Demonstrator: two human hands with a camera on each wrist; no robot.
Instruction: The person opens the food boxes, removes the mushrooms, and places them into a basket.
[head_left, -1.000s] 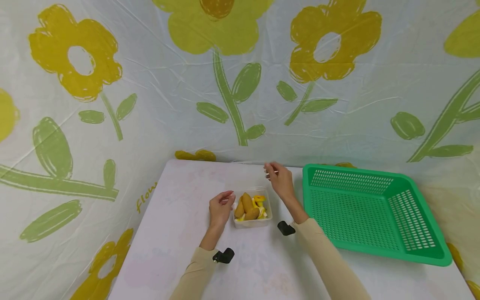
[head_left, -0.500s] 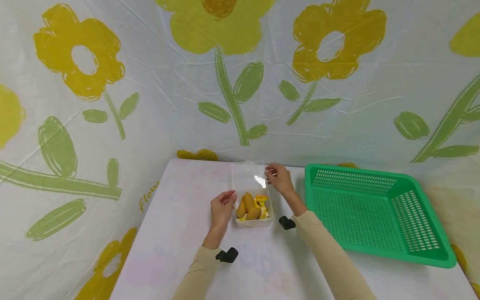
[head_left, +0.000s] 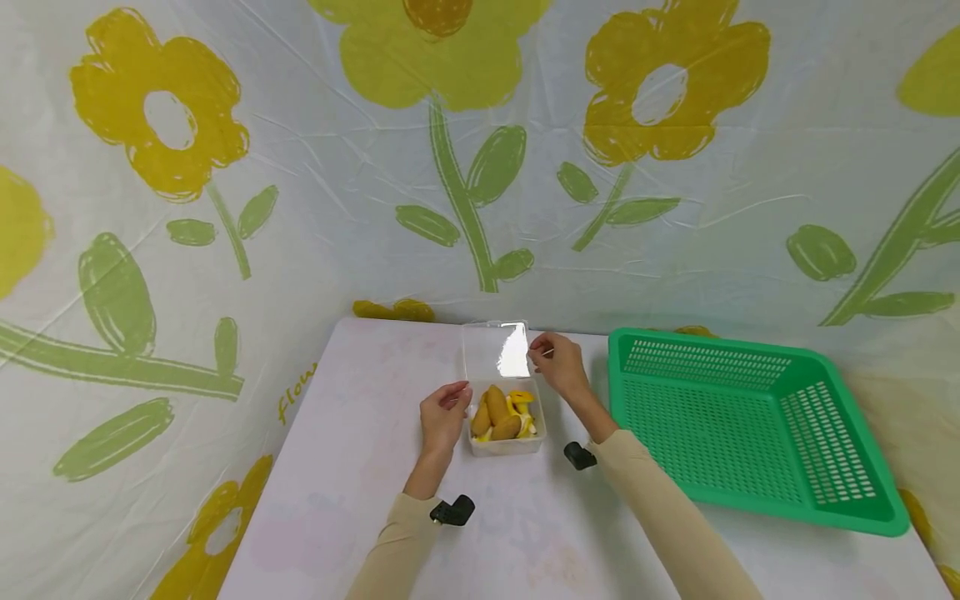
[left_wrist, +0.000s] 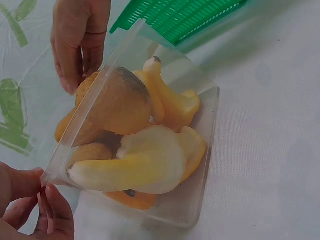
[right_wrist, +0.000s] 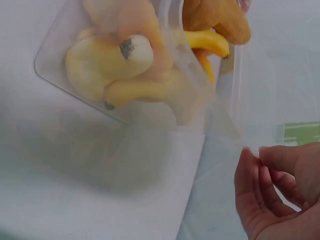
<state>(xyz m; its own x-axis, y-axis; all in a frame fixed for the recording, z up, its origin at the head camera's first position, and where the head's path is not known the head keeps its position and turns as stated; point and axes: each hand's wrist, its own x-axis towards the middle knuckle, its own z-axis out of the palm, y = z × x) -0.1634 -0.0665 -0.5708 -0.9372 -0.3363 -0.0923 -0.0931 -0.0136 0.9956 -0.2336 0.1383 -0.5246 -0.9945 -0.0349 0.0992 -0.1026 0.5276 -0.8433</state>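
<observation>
A clear plastic container point(head_left: 507, 447) stands on the table, filled with several brown, potato-like pieces point(head_left: 496, 404) and yellow, banana-like pieces point(head_left: 521, 397) with pale ends. Its clear lid point(head_left: 480, 350) is raised at the back, catching a bright glare. My left hand point(head_left: 442, 421) pinches the container's rim at the left corner, as the left wrist view also shows with that hand point(left_wrist: 37, 207). On the other side my right hand point(head_left: 562, 367) pinches the lid's edge between thumb and fingertips; the right wrist view has this hand point(right_wrist: 285, 195) at a clear plastic corner.
A green perforated basket point(head_left: 712, 492) sits on the table to the right, beside my right forearm. The white table point(head_left: 360, 433) ends just behind the container, at a flower-printed cloth wall point(head_left: 300, 167). Dark wrist cameras point(head_left: 453, 510) are strapped to both sleeves.
The lid, barely visible a second ago, now shows as an upright clear panel behind the container. Its glare has grown and my right hand has dropped slightly. The left hand keeps its place.
</observation>
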